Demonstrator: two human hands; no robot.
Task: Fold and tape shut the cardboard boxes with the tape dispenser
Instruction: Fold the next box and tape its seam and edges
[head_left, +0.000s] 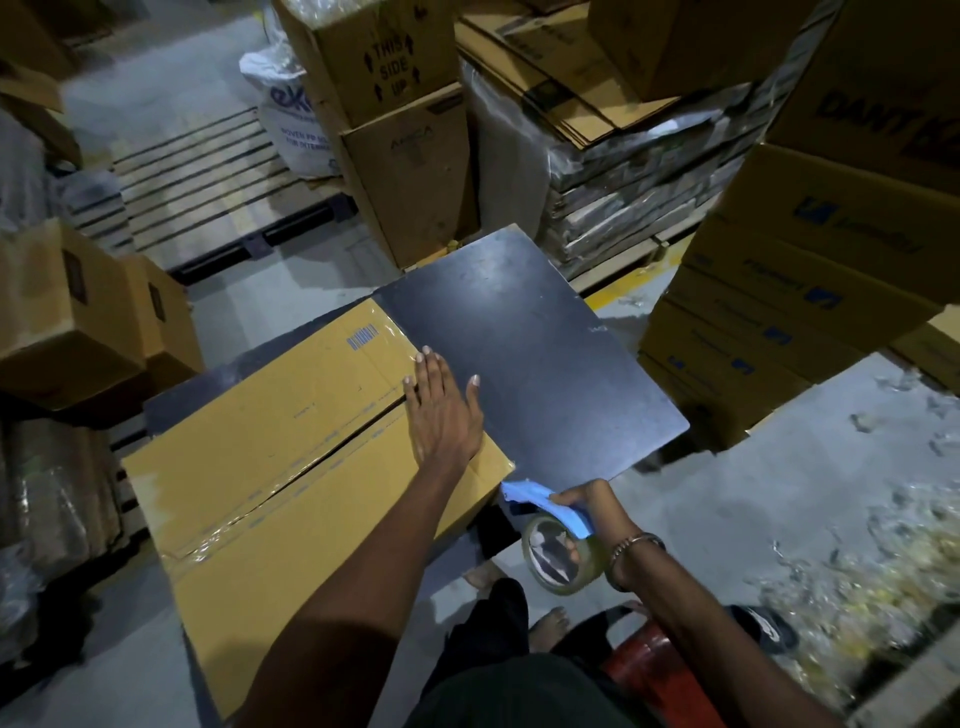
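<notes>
Item: box (291, 467) on bench's (545, 353) near-left edge, flaps folded, seam partly taped; my left hand (441, 410) presses it flat, right hand (587, 506) grips dispenser (556, 540); I judge taping unfinished.

"THIS SIDE UP" — tall stacked carton (387, 67); "DANT K…", cut off — upper-right box (883, 104).

Dim, wide-angle warp, blurred edges
</notes>
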